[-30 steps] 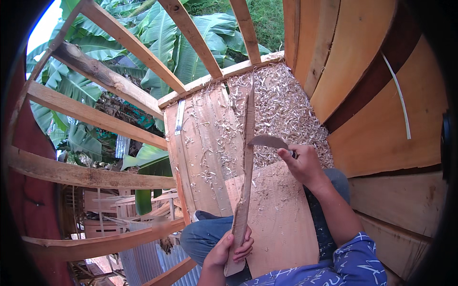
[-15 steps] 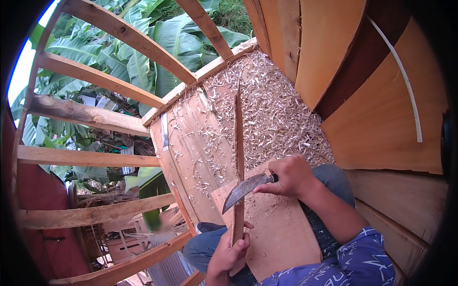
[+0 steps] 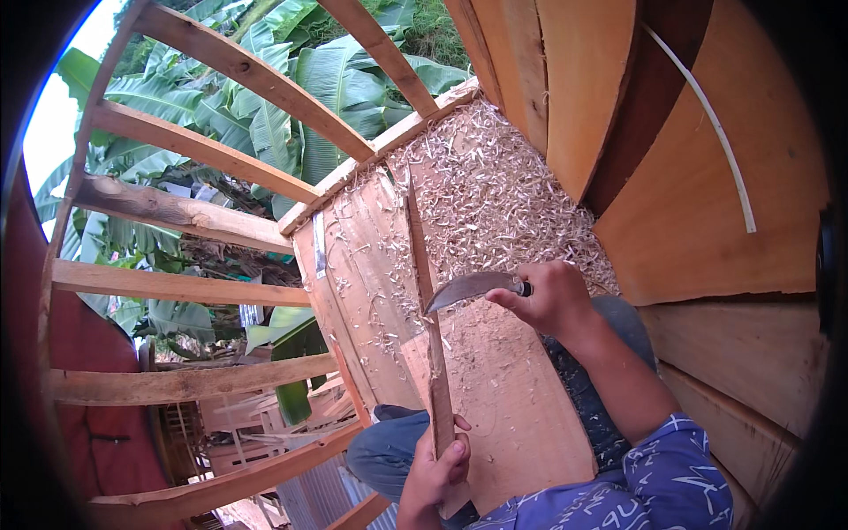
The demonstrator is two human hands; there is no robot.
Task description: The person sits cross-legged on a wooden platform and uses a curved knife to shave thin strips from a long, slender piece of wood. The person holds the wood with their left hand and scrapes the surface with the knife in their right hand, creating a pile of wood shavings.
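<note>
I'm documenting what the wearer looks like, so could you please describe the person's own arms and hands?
The left hand and right hand are bare, without gloves. The right arm has a short blue-purple sleeve with white, script-like markings; its forearm is uncovered. The left sleeve cannot be made out.

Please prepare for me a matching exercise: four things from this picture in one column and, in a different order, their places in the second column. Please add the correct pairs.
1. Curved knife
2. Long wood strip
3. Curly shavings
4. Broad green leaves

A. scattered on the floorboards
B. beyond the wooden bars
C. in the left grip
D. in the right grip

Pairs: 1-D; 2-C; 3-A; 4-B
</note>
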